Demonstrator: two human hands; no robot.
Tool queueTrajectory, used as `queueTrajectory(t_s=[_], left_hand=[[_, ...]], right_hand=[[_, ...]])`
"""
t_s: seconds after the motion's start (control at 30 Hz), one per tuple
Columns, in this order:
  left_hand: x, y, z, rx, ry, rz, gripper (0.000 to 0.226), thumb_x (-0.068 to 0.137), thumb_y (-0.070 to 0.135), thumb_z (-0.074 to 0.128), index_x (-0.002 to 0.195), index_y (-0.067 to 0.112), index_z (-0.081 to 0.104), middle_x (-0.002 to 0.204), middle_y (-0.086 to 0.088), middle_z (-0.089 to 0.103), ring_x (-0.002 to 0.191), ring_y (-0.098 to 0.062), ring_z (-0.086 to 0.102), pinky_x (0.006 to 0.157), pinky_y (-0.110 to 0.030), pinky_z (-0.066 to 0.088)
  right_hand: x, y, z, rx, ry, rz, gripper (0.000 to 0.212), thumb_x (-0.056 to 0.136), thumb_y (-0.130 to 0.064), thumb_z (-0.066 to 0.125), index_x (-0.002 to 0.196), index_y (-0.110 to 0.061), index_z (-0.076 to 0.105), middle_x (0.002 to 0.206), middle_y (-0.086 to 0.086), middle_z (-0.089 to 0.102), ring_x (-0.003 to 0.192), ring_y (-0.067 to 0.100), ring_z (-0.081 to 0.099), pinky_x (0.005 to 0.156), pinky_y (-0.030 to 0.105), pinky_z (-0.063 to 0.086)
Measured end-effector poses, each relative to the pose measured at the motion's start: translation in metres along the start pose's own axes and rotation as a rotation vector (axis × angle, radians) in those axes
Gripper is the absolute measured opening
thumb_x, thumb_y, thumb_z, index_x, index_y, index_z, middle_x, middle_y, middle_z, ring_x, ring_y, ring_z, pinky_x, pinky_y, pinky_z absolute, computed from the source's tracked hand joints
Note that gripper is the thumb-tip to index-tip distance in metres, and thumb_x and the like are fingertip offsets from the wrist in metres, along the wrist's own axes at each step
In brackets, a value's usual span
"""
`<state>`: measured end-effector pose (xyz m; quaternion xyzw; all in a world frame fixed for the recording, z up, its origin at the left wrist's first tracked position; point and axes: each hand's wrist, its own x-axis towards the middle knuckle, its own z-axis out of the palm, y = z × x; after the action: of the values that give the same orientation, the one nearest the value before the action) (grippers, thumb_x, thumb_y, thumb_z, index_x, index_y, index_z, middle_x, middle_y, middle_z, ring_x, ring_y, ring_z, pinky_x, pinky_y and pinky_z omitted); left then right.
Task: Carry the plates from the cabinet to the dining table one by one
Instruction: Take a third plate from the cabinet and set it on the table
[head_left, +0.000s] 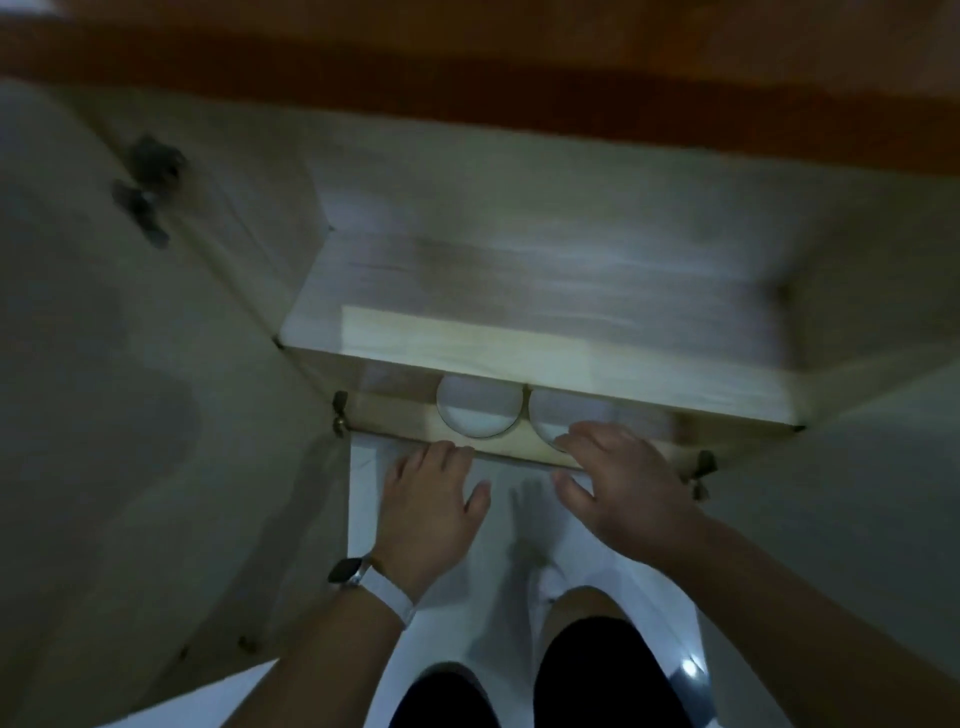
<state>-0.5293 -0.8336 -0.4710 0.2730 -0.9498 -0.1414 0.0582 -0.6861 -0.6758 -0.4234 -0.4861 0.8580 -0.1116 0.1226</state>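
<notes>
Two white plates lie side by side on the bottom shelf of an open wooden cabinet (545, 358), partly hidden under the shelf above. The left plate (479, 410) is untouched. My right hand (618, 478) reaches over the front edge of the right plate (566, 415), fingers spread and straight, fingertips at its rim. My left hand (431, 499), with a white-strapped watch on the wrist, hovers open in front of the cabinet's lower edge, below the left plate. The frame is blurred and dim.
Both cabinet doors stand open: the left door (130, 389) with its hinges swings wide to the left, the right door (857, 493) to the right. A brown countertop (519, 62) runs above. White floor (498, 561) and my knees lie below.
</notes>
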Motion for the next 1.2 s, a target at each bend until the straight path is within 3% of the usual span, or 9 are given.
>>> queueTrajectory(t_s=[0.13, 0.37, 0.57, 0.7, 0.83, 0.9, 0.97, 1.07, 1.2], left_hand=[[0.034, -0.035, 0.090, 0.002, 0.027, 0.000, 0.048, 0.085, 0.046, 0.043, 0.117, 0.017, 0.064, 0.115, -0.007, 0.065, 0.103, -0.029, 0.060, 0.086, -0.042, 0.045], [0.079, -0.095, 0.219, 0.050, 0.048, 0.001, 0.050, 0.082, 0.044, 0.048, 0.122, 0.018, 0.062, 0.124, -0.010, 0.062, 0.114, -0.031, 0.056, 0.093, -0.045, 0.042], [0.108, -0.134, 0.290, 0.079, 0.092, -0.038, 0.044, 0.084, 0.039, 0.055, 0.120, 0.014, 0.064, 0.120, -0.011, 0.065, 0.108, -0.032, 0.058, 0.091, -0.044, 0.044], [0.133, -0.165, 0.321, 0.100, 0.113, -0.125, 0.040, 0.086, 0.039, 0.054, 0.113, 0.011, 0.066, 0.105, -0.011, 0.068, 0.096, -0.034, 0.059, 0.079, -0.041, 0.045], [0.159, -0.181, 0.347, -0.162, 0.070, -0.360, 0.048, 0.090, 0.045, 0.052, 0.122, 0.010, 0.056, 0.103, -0.013, 0.067, 0.100, -0.034, 0.058, 0.078, -0.039, 0.049], [0.171, -0.182, 0.360, -0.343, 0.031, -0.490, 0.049, 0.091, 0.047, 0.051, 0.126, 0.013, 0.051, 0.107, -0.009, 0.067, 0.102, -0.030, 0.059, 0.078, -0.035, 0.047], [0.182, -0.182, 0.370, -0.498, 0.021, -0.519, 0.041, 0.092, 0.043, 0.053, 0.123, 0.017, 0.050, 0.099, -0.002, 0.067, 0.092, -0.023, 0.059, 0.070, -0.029, 0.043], [0.200, -0.186, 0.379, -0.700, 0.086, -0.561, 0.030, 0.091, 0.037, 0.058, 0.114, 0.017, 0.054, 0.087, 0.010, 0.061, 0.083, -0.013, 0.056, 0.059, -0.018, 0.037], [0.223, -0.193, 0.385, -0.747, 0.105, -0.547, 0.038, 0.087, 0.031, 0.062, 0.118, 0.010, 0.057, 0.098, 0.001, 0.064, 0.091, -0.018, 0.061, 0.069, -0.024, 0.042]], right_hand=[[0.050, 0.044, 0.088, -0.008, 0.022, -0.061, 0.051, 0.085, -0.046, 0.044, 0.117, -0.015, 0.067, 0.117, 0.008, 0.066, 0.106, 0.031, 0.061, 0.085, 0.042, 0.052], [0.119, 0.097, 0.203, -0.059, 0.017, -0.052, 0.059, 0.084, -0.053, 0.038, 0.121, -0.016, 0.064, 0.123, 0.005, 0.062, 0.112, 0.030, 0.056, 0.090, 0.042, 0.048], [0.155, 0.126, 0.277, 0.000, -0.018, 0.041, 0.061, 0.084, -0.054, 0.037, 0.128, -0.017, 0.058, 0.131, 0.006, 0.057, 0.118, 0.029, 0.051, 0.093, 0.040, 0.043], [0.179, 0.142, 0.319, 0.154, -0.041, 0.168, 0.049, 0.088, -0.047, 0.044, 0.121, -0.014, 0.059, 0.117, 0.012, 0.060, 0.106, 0.029, 0.055, 0.089, 0.038, 0.045], [0.205, 0.152, 0.354, 0.241, -0.059, 0.288, 0.049, 0.082, -0.051, 0.040, 0.110, -0.014, 0.057, 0.107, 0.010, 0.062, 0.100, 0.030, 0.060, 0.087, 0.037, 0.047], [0.217, 0.155, 0.373, 0.188, -0.111, 0.262, 0.032, 0.083, -0.037, 0.051, 0.104, -0.013, 0.056, 0.096, 0.014, 0.063, 0.088, 0.032, 0.063, 0.078, 0.037, 0.050], [0.228, 0.161, 0.395, 0.331, -0.134, 0.341, 0.027, 0.081, -0.035, 0.055, 0.095, -0.013, 0.051, 0.074, 0.009, 0.060, 0.069, 0.028, 0.060, 0.065, 0.032, 0.049], [0.243, 0.163, 0.413, 0.684, -0.095, 0.525, 0.044, 0.071, -0.052, 0.049, 0.082, -0.010, 0.057, 0.068, 0.005, 0.059, 0.064, 0.023, 0.055, 0.063, 0.035, 0.045], [0.260, 0.143, 0.409, 1.095, -0.026, 0.668, 0.016, 0.088, -0.014, 0.054, 0.089, 0.003, 0.055, 0.071, 0.017, 0.050, 0.047, 0.016, 0.046, 0.040, 0.022, 0.039]])
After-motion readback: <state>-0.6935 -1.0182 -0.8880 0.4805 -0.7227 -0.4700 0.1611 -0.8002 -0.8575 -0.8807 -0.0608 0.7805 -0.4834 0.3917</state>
